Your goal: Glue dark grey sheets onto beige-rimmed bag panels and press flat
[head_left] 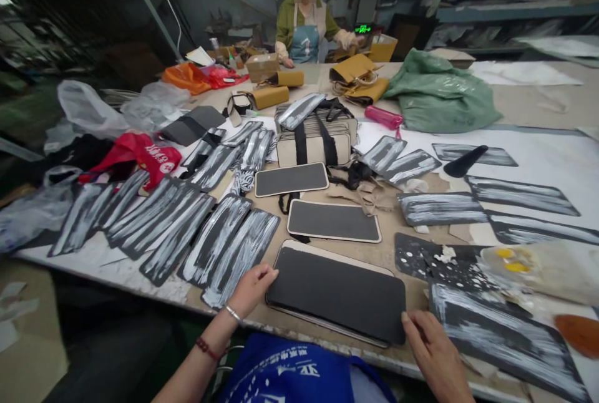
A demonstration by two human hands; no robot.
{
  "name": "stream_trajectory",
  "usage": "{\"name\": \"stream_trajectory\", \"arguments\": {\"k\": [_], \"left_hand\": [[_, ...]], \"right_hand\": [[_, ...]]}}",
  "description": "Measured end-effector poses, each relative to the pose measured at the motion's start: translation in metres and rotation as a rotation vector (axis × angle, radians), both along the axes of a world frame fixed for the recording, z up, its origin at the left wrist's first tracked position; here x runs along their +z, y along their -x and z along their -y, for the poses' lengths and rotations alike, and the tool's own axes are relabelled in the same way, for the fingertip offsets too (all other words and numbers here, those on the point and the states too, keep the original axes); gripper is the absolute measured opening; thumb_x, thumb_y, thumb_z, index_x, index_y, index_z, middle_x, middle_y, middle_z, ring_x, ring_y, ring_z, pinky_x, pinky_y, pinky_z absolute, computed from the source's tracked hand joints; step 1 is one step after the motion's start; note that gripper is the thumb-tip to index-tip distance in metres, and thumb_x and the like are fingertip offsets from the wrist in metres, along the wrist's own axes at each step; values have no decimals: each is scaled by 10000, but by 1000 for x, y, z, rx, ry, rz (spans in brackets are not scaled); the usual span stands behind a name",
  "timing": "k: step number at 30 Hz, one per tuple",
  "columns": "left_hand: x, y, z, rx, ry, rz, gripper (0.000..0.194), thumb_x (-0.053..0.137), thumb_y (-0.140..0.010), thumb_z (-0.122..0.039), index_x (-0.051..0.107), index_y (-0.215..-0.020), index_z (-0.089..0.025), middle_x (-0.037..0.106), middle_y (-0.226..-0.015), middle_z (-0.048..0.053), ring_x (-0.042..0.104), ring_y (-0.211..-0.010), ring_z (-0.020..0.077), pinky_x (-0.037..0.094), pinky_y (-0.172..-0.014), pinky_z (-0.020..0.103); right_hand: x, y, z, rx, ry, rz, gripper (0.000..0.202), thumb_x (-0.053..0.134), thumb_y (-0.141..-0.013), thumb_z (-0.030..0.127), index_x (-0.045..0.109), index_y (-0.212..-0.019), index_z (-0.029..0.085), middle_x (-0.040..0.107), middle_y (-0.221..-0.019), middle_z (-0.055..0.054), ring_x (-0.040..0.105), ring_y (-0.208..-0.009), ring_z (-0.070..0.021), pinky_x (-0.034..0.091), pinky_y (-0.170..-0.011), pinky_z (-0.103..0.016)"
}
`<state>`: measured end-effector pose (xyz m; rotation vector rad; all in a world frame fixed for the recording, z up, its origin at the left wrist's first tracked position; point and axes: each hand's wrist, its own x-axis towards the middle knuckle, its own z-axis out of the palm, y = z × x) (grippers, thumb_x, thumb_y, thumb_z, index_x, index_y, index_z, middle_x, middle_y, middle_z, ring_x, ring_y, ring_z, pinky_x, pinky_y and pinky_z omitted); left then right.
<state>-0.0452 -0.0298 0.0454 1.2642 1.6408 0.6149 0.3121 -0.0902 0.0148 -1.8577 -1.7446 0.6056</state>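
Note:
A black rectangular panel (337, 294) with rounded corners lies near the table's front edge, on top of a pale-edged board (339, 255) that shows behind it. My left hand (254, 287) pinches the panel's left end between thumb and fingers. At the opposite end, my right hand (427, 342) has thumb and fingers closed on the right edge. Beyond it lie a dark panel with a cream border (334, 221) and a smaller similar one (292, 179). Black pieces streaked with white (243, 253) spread out on the left, and a large streaked piece (505, 334) lies beside my right hand.
A strapped stack of boards (313, 147) stands mid-table. Yellow bags (358, 75), a green plastic sack (444, 94) and a pink pouch (384, 117) are farther back. An orange-brown oval object (578, 334) sits at right. A co-worker (306, 29) is across the table.

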Motion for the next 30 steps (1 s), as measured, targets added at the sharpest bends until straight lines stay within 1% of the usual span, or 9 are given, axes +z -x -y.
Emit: {"name": "stream_trajectory", "arguments": {"k": [3, 8, 13, 20, 27, 30], "left_hand": [[-8, 2, -9, 17, 6, -10, 349, 447, -670, -504, 362, -522, -199, 349, -502, -57, 358, -529, 106, 310, -529, 238], [-18, 2, -21, -5, 21, -95, 331, 430, -677, -465, 337, -493, -206, 354, -475, -55, 363, -509, 107, 294, -518, 241], [-27, 0, -26, -14, 54, -171, 286, 427, -694, -384, 353, -483, -206, 366, -462, -51, 370, -503, 111, 285, -519, 244], [-27, 0, -27, -10, 52, -220, 295, 462, -696, -369, 386, -470, -195, 386, -460, -54, 393, -506, 111, 279, -524, 240], [-31, -1, -23, -70, 28, -251, 298, 404, -727, -424, 392, -522, -208, 385, -434, -57, 420, -486, 126, 297, -519, 239], [-32, -2, -23, -97, 17, -289, 306, 395, -729, -445, 401, -533, -210, 387, -441, -57, 428, -485, 126, 301, -516, 233]], "right_hand": [[2, 6, -3, -40, 21, 11, 410, 364, -798, 566, 541, -660, 223, 534, -674, -32, 538, -649, -165, 447, -609, -279], [5, 17, -10, -129, 50, 9, 467, 356, -757, 635, 533, -630, 221, 545, -683, -56, 538, -648, -186, 448, -602, -302], [0, 20, -13, -155, 109, 25, 466, 344, -753, 626, 526, -615, 220, 545, -644, -52, 527, -611, -188, 429, -575, -308], [-11, 22, -14, -132, 117, 73, 448, 333, -761, 600, 510, -597, 222, 536, -625, -51, 515, -596, -192, 402, -565, -314], [-5, 31, -13, -184, 26, 125, 437, 282, -802, 572, 411, -561, 231, 473, -583, -30, 469, -571, -171, 376, -568, -307], [-6, 33, -13, -219, 5, 139, 417, 269, -819, 541, 383, -558, 236, 458, -577, -25, 455, -575, -165, 368, -575, -304]]}}
